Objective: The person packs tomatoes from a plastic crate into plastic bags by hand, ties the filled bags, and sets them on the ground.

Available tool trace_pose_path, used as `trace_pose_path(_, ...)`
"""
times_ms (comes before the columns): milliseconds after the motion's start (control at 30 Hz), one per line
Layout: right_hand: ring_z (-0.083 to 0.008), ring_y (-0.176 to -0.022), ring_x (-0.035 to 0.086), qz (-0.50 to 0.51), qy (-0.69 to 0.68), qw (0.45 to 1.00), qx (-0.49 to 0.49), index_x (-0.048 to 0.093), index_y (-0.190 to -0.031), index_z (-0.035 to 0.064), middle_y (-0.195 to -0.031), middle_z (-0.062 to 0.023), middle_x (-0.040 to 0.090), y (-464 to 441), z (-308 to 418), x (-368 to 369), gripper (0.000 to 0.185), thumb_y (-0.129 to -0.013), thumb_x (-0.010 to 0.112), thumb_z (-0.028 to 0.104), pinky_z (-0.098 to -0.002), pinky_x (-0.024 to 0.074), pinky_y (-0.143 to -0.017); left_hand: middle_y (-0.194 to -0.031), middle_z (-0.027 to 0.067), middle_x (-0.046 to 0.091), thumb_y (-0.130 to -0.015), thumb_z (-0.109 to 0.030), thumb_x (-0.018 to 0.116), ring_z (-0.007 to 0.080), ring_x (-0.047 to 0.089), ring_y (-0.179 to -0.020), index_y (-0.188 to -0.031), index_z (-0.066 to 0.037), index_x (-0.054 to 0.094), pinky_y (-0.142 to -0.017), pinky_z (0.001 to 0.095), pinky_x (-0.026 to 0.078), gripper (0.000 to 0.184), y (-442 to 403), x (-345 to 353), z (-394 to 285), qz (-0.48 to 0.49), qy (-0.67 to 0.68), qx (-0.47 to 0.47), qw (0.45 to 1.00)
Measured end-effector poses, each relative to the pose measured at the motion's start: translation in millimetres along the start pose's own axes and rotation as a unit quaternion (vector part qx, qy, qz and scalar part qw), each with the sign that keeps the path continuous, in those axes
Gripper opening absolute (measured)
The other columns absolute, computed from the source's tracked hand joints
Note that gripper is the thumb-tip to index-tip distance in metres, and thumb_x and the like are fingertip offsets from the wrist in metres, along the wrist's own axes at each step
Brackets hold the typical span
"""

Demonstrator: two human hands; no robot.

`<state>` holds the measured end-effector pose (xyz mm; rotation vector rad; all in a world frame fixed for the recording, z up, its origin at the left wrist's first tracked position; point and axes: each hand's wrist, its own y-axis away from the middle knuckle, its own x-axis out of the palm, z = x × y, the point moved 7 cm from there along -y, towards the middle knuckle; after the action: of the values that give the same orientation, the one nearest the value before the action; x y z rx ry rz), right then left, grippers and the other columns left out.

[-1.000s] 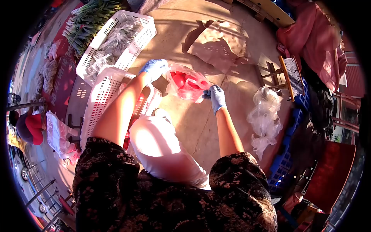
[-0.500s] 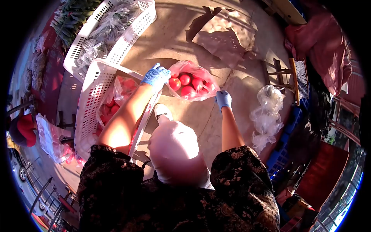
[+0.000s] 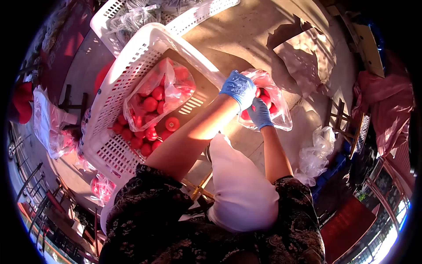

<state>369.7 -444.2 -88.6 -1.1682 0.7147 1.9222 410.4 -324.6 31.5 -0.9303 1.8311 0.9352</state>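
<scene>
The small clear bag [image 3: 278,105] with round red tomatoes [image 3: 266,99] in it is out in front of the person, with both hands right on it. Take twelve as straight ahead of the person. From the left hand [image 3: 238,87], most of the bag lies toward four o'clock. From the right hand [image 3: 260,113], it lies toward one or two o'clock. The bag's long way seems to run from eleven to five. Neither hand is nearer, since both touch it, and the two sit just beside each other on the bag's near side.

The left fingers are bent in and seem to pinch the edge of the bag. The right fingers are curled in close to the left ones, but their tips are hidden, so I can't tell if they grip the bag too.

Over at nine o'clock from the bag is a big white crate [image 3: 190,49]. A larger see-through bag [image 3: 159,97] of tomatoes sits inside it, with loose tomatoes [image 3: 172,123] beside that. A heap of thin plastic [image 3: 315,154] lies at four o'clock from the right hand.

I can't read any words, labels or brand names here.
</scene>
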Motion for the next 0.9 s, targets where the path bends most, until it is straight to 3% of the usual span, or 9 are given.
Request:
trace_pose_path(67,-0.0268,-0.109,0.047,0.094,0.346,0.897,-0.257,0.054,-0.107,0.0042,-0.111,-0.0126,0.055,-13,32,42,0.031,-0.08,0.048,0.018,-0.0365,0.0376,-0.091,-0.088,0.0084,0.062,-0.073,-0.022,0.057,0.0241,0.059,-0.082,-0.083,-0.013,0.062,-0.08,0.0385,0.042,0.015,14,-15,0,-0.158,0.04,0.053,0.985)
trace_pose_path(167,-0.0261,-0.108,0.046,0.105,0.208,0.954,-0.191,0.051,-0.111,0.0062,-0.112,-0.013,0.052,-29,16,64,0.033,-0.082,0.046,0.021,-0.037,0.0368,-0.091,-0.106,0.0066,0.055,-0.067,-0.012,0.061,0.0233,0.053,-0.097,-0.096,-0.014,0.058,-0.09,0.0397,0.038,0.029,82,-47,20,-0.424,0.23,0.086,0.872)
trace_pose_path(267,-0.0256,-0.092,0.052,0.043,-0.05,0.996,-0.055,0.055,-0.095,0.0073,-0.093,-0.0104,0.055,-18,25,30,0.018,-0.079,0.049,0.014,-0.0356,0.0444,-0.077,-0.117,0.0101,0.052,-0.071,-0.007,0.06,0.0271,0.051,-0.103,-0.108,-0.008,0.053,-0.088,0.0388,0.038,0.037,149,-47,57,-0.419,0.158,-0.071,0.891)
trace_pose_path(400,-0.0254,-0.076,0.057,-0.007,0.154,0.976,-0.154,0.056,-0.083,0.0092,-0.079,-0.0095,0.057,5,19,44,0.008,-0.076,0.051,0.012,-0.0382,0.0471,-0.064,-0.133,0.0221,0.03,-0.066,-0.012,0.066,0.0368,0.032,-0.122,-0.127,-0.002,0.031,-0.097,0.045,0.026,0.071,269,-33,126,-0.471,-0.023,-0.379,0.796)
trace_pose_path(467,-0.0265,-0.073,0.058,0.107,-0.06,0.992,0.0,0.058,-0.083,0.0085,-0.077,-0.0116,0.059,19,-11,66,0.01,-0.077,0.052,0.013,-0.0382,0.0474,-0.065,-0.136,0.0236,0.022,-0.059,-0.02,0.075,0.0379,0.027,-0.124,-0.126,-0.002,0.031,-0.099,0.0454,0.025,0.082,313,-12,159,-0.477,-0.058,-0.432,0.763)
trace_pose_path(533,-0.0297,-0.072,0.06,0.136,-0.284,0.928,0.198,0.061,-0.087,0.0057,-0.077,-0.0159,0.062,32,-3,54,0.017,-0.08,0.052,0.018,-0.0375,0.0475,-0.068,-0.124,0.0214,0.041,-0.066,-0.018,0.073,0.0325,0.041,-0.115,-0.118,-0.001,0.041,-0.094,0.0407,0.034,0.063,340,31,201,-0.356,0.008,-0.571,0.74)
trace_pose_path(633,-0.0305,-0.077,0.06,0.241,-0.215,0.937,0.13,0.062,-0.092,0.0037,-0.084,-0.0166,0.062,49,17,28,0.022,-0.081,0.051,0.02,-0.0361,0.0469,-0.071,-0.095,0.0139,0.06,-0.075,-0.013,0.066,0.0231,0.058,-0.091,-0.104,-0.001,0.052,-0.082,0.0325,0.045,0.035,334,117,240,-0.365,0.545,-0.465,0.595)
trace_pose_path(667,-0.0307,-0.077,0.06,0.252,-0.18,0.942,0.13,0.061,-0.09,0.003,-0.083,-0.0165,0.062,54,19,15,0.021,-0.08,0.051,0.019,-0.0357,0.0469,-0.07,-0.075,0.0052,0.062,-0.084,-0.008,0.054,0.0139,0.06,-0.068,-0.103,-0.002,0.055,-0.069,0.0232,0.048,0.02,314,86,211,-0.427,0.702,-0.351,0.449)
trace_pose_path(900,-0.0287,-0.078,0.061,0.203,-0.183,0.946,0.174,0.06,-0.087,0.0015,-0.082,-0.0172,0.062,60,-12,8,0.018,-0.081,0.05,0.015,-0.0344,0.0466,-0.071,-0.058,-0.0038,0.044,-0.083,-0.011,0.043,0.0046,0.038,-0.048,-0.118,-0.002,0.048,-0.05,0.0181,0.033,0.036,289,10,188,-0.33,0.756,-0.247,0.509)
